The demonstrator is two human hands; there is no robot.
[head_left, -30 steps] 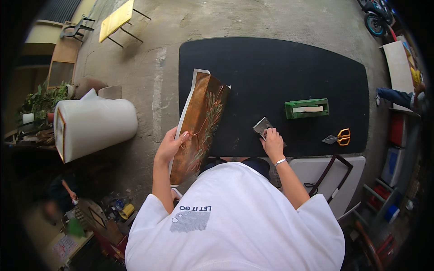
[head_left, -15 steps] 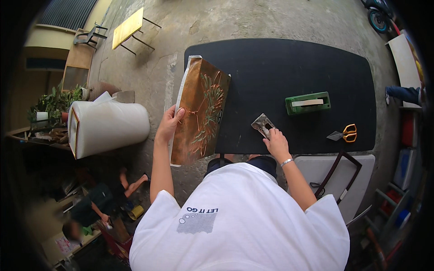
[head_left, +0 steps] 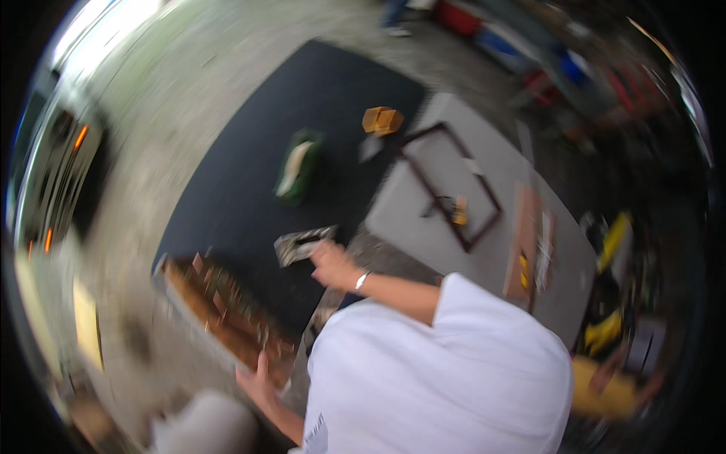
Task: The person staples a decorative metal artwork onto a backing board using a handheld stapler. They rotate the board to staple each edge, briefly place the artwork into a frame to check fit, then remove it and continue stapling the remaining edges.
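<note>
In my left hand [head_left: 261,386] is the near end of a copper-coloured picture panel [head_left: 219,314], whose raised plant design and pale wrapped edge are smeared by motion. The panel slants along the left end of a black table [head_left: 249,174]. My right hand [head_left: 333,265], wearing a silver bracelet, has its fingers closed round the handle of a silver metal staple gun [head_left: 291,247] at the table's near edge. Beyond that stands a green tape dispenser [head_left: 299,168] with a pale roll. Orange-handled scissors [head_left: 382,121] lie at the table's right end.
A grey table [head_left: 454,113] adjoins on the right, bearing a dark red empty frame [head_left: 490,200], a yellow item [head_left: 460,210] and wooden strips [head_left: 522,242]. A white wrapped roll [head_left: 206,425] stands at lower left. Someone's yellow-clad part [head_left: 601,386] shows at lower right.
My view has swung to the right, blurring the scene, and the tables now appear turned and shifted left. The panel stays in my left hand, the staple gun in my right.
</note>
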